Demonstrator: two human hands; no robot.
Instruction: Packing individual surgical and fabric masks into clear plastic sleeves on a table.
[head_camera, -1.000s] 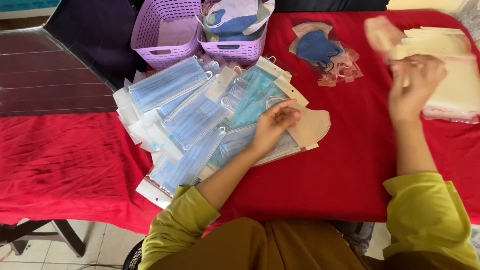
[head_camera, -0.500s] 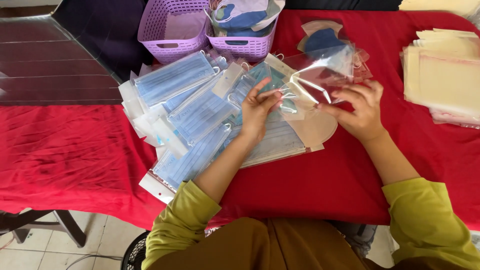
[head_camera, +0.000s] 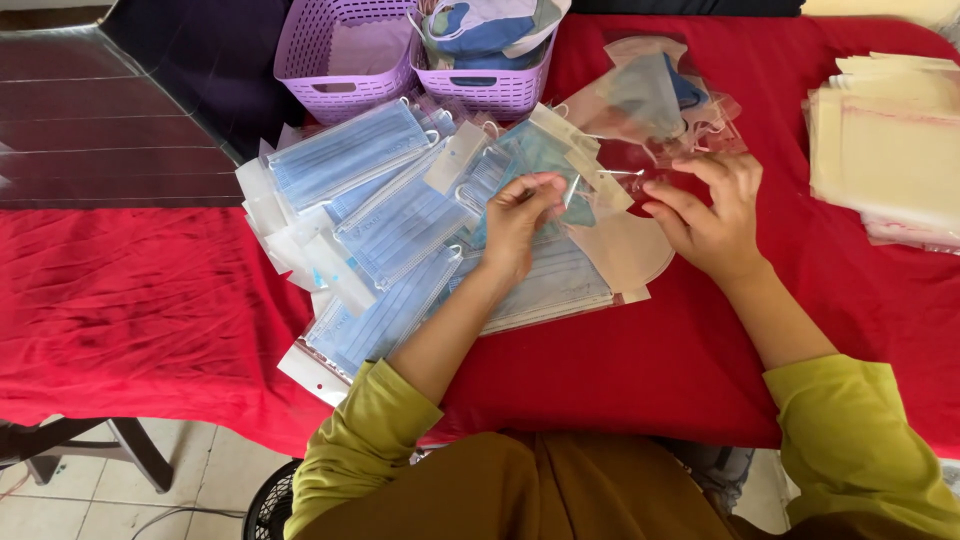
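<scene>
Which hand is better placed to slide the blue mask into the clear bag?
Left, probably. The left hand already pinches the blue mask at the clear bag mouth; the right hand holds that bag open.

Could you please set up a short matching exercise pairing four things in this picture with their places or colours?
Things:
1. baskets
2. stack of cream sheets
3. packed face masks
4. clear bag

Descriptions:
A. light blue, spread in a pile left of the left hand
B. purple, at the far edge of the table
C. see-through, held up in both hands, the right hand at its right edge
D. at the right side, on the red cloth

Pairs: 1-B, 2-D, 3-A, 4-C
</scene>
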